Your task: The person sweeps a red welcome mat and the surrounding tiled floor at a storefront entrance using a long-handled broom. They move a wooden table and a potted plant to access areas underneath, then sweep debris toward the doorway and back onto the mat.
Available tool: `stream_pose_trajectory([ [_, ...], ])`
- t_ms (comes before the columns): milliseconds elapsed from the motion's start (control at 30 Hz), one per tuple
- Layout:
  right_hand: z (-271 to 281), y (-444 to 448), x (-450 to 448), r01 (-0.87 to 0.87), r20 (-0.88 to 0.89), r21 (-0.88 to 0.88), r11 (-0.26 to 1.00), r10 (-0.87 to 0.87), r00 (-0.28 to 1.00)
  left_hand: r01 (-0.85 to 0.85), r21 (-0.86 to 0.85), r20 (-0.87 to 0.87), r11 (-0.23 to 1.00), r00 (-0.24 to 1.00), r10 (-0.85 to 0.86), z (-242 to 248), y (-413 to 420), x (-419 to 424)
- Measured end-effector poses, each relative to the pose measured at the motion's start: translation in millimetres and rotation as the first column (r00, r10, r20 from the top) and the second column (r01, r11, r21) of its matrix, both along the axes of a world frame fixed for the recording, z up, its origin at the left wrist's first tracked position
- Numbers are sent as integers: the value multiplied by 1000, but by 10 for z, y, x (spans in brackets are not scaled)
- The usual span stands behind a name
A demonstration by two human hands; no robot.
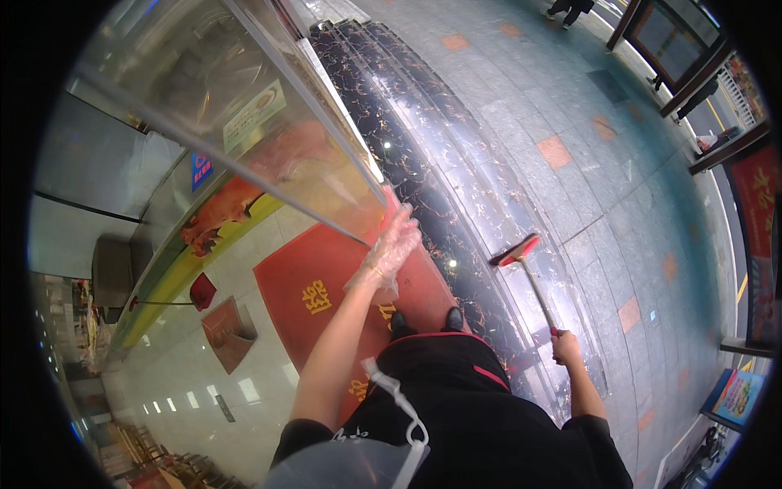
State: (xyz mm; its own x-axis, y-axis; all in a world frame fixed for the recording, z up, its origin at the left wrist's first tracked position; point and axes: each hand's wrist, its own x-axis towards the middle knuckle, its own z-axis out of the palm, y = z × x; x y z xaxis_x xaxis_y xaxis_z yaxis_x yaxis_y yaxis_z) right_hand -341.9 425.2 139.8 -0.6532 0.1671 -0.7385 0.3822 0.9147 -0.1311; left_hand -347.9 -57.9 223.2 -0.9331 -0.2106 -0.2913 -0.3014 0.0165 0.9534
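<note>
My left hand (389, 247), in a clear plastic glove, is raised at the edge of a glass door (293, 122) with a pink cloth (388, 205) between its fingers and the door frame. On the right, my bare right hand (567, 348) grips the red handle end of a brush or squeegee (516, 249). Its pole (537, 293) runs up to a red and black head over the dark marble steps (421, 153). My black shoes stand on a red mat (324, 275) with yellow characters.
Indoors at the left, a red dustpan (203, 292) with a long handle stands near a brown folded mat (228, 335). Wooden chairs (165, 458) are at the lower left. Beyond the step edges lies grey paving (586, 183). People (568, 9) and framed boards (669, 36) are farther off.
</note>
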Motion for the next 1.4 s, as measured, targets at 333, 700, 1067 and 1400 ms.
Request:
stream_pose_trajectory([
  [333, 341, -427, -626, 87, -183, -162, 983, -116, 976, -379, -83, 6, 922, 925, 381, -528, -1118, 14],
  [700, 140, -3289, -2293, -487, -122, -121, 865, 474, 872, -639, -1, 371, 769, 714, 594, -239, -1958, 571],
  [1067, -887, -4832, -3315, -716, -6, -91, 692, 719, 695, -682, -144, 351, 717, 643, 681, -458, -1871, 762],
  [1400, 16, -2678, -4531, -645, 108, 173, 745, 636, 764, -937, 282, 462, 208, 322, 826, -826, -1525, 569],
])
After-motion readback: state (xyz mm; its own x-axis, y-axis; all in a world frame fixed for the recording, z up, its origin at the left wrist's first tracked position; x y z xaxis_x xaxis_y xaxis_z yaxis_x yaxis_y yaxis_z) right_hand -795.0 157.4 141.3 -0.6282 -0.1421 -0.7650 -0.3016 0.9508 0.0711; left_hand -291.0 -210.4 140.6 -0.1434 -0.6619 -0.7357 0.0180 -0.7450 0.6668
